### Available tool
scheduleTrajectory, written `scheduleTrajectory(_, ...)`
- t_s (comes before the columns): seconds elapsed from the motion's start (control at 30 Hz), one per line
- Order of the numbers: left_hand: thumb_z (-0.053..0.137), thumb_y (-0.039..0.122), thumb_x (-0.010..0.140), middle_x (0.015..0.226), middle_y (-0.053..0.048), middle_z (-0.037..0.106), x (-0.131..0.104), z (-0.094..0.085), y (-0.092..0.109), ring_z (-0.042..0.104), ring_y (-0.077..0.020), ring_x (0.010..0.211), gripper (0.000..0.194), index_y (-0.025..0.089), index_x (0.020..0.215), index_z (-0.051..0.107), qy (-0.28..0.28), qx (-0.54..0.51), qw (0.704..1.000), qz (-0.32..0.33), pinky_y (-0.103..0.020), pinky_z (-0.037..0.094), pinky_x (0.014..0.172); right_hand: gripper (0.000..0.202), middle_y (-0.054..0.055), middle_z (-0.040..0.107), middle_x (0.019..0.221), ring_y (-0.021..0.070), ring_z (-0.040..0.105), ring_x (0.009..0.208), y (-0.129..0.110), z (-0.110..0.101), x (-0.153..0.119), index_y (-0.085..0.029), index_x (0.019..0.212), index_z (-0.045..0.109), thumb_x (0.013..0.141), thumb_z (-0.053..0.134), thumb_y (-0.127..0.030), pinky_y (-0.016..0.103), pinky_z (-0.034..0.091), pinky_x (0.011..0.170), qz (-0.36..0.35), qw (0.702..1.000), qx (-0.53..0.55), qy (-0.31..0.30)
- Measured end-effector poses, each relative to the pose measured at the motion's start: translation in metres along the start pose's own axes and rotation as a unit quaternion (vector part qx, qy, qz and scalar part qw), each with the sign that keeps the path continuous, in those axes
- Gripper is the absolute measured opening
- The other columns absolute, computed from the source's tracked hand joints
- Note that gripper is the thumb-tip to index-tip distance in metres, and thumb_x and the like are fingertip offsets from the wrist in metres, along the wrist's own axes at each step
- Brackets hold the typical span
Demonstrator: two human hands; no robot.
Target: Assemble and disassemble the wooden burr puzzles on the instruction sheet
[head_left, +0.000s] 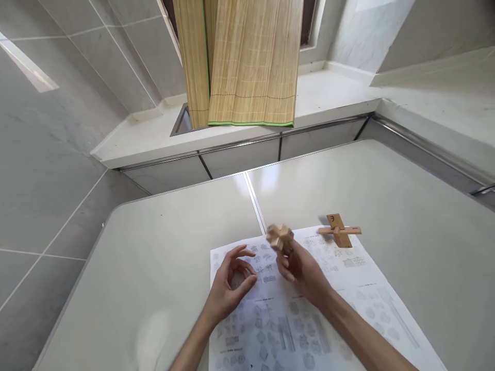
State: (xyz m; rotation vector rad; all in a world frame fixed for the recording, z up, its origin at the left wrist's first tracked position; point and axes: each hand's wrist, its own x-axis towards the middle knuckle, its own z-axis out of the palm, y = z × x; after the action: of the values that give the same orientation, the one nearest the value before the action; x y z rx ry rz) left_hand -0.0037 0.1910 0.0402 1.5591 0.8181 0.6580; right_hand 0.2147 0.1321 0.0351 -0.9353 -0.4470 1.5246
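Observation:
A wooden interlocking puzzle (280,237), knobbly and slightly blurred, is gripped in the fingers of my right hand (303,268) above the top part of a printed sheet. My left hand (231,282) hovers to the left with curved fingers apart and nothing in them. The white instruction sheet (276,304) lies under both hands and carries small diagrams of puzzle shapes. At its upper right edge rests a second wooden puzzle (337,231) made of crossed flat pieces, one with a dark mark on it. My right fingers hide part of the held puzzle.
The pale table (185,226) has a metal seam (255,202) running across it. Beyond it stands a white counter (332,95) above grey cabinets (242,158). Bamboo mats (253,67) hang over a sink (180,121). Grey tiled wall (42,154) rises on the left.

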Motion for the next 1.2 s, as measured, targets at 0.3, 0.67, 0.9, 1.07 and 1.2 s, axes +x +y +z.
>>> scheduleTrajectory(0.3, 0.063, 0.039, 0.103, 0.122, -0.008, 0.065, 0.001, 0.001, 0.003, 0.067, -0.017, 0.088, 0.036, 0.025, 0.135, 0.055, 0.035, 0.002, 0.998, -0.059, -0.034, 0.057, 0.084, 0.032, -0.002, 0.049, 0.08, 0.0129, 0.044, 0.058, -0.001, -0.02, 0.013, -0.024, 0.094, 0.06, 0.097, 0.07, -0.055, 0.028, 0.047, 0.052, -0.074, 0.98, 0.151, 0.106)
scheduleTrajectory(0.67, 0.064, 0.041, 0.102, 0.111, -0.008, 0.069, 0.001, 0.004, 0.011, 0.067, -0.0178, 0.086, 0.033, 0.023, 0.129, 0.059, 0.029, 0.032, 0.998, -0.055, -0.035, 0.058, 0.082, 0.033, -0.004, 0.05, 0.077, 0.0148, 0.049, 0.057, 0.002, -0.028, 0.015, -0.028, 0.097, 0.054, 0.099, 0.063, -0.059, 0.03, 0.049, 0.055, -0.107, 0.977, 0.129, 0.135)
scheduleTrajectory(0.9, 0.063, 0.042, 0.102, 0.103, -0.007, 0.071, 0.002, 0.006, 0.014, 0.067, -0.0179, 0.084, 0.031, 0.022, 0.125, 0.062, 0.023, 0.041, 0.998, -0.044, -0.034, 0.058, 0.082, 0.038, -0.002, 0.054, 0.08, 0.0146, 0.051, 0.059, 0.003, -0.02, 0.012, -0.026, 0.099, 0.057, 0.099, 0.06, -0.064, 0.029, 0.045, 0.053, -0.087, 0.986, 0.084, 0.113)
scheduleTrajectory(1.07, 0.063, 0.044, 0.101, 0.097, -0.006, 0.073, 0.002, 0.007, 0.015, 0.069, -0.0187, 0.082, 0.03, 0.021, 0.12, 0.065, 0.027, 0.061, 0.997, -0.039, -0.034, 0.058, 0.081, 0.038, -0.001, 0.057, 0.076, 0.0134, 0.052, 0.057, 0.003, -0.005, 0.004, -0.022, 0.091, 0.06, 0.098, 0.064, -0.059, 0.026, 0.037, 0.049, -0.075, 0.995, -0.024, 0.054)
scheduleTrajectory(1.2, 0.064, 0.046, 0.1, 0.093, -0.005, 0.074, 0.002, 0.008, 0.017, 0.071, -0.019, 0.081, 0.029, 0.021, 0.116, 0.068, 0.031, 0.084, 0.995, -0.04, -0.033, 0.059, 0.08, 0.041, -0.003, 0.057, 0.07, 0.0127, 0.052, 0.056, 0.005, 0.004, 0.001, -0.021, 0.084, 0.06, 0.098, 0.067, -0.06, 0.025, 0.039, 0.051, -0.099, 0.989, -0.108, 0.03)
